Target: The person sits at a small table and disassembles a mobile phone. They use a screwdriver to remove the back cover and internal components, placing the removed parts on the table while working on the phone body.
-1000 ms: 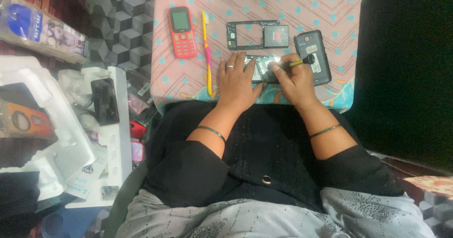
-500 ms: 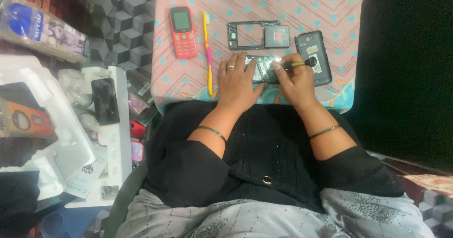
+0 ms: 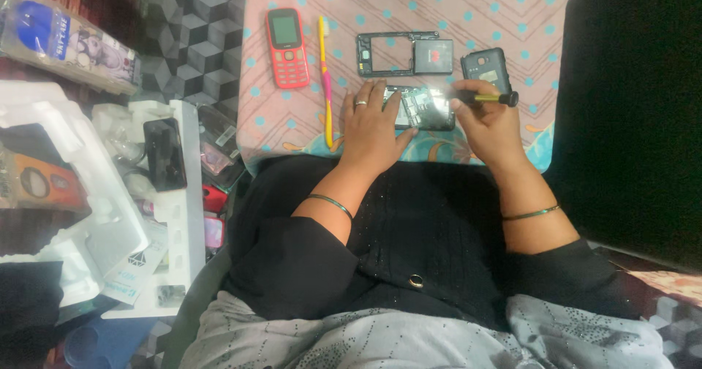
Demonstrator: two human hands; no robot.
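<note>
The left hand (image 3: 373, 124), fingers spread flat and a ring on one finger, pressed on the opened black phone body with exposed circuit board (image 3: 423, 107) lying on the pink patterned bench (image 3: 468, 7), while the right hand (image 3: 488, 124), at 3 o'clock of the board, pinched a slim black-and-yellow screwdriver (image 3: 486, 98) held level. At 12 o'clock of the board lay an empty black phone frame (image 3: 386, 53) and a dark battery (image 3: 434, 56), at 2 o'clock a black back cover (image 3: 484, 65). At 10 o'clock stood a red keypad phone (image 3: 287, 47), with a yellow-and-pink toothbrush (image 3: 325, 76) just beside it.
</note>
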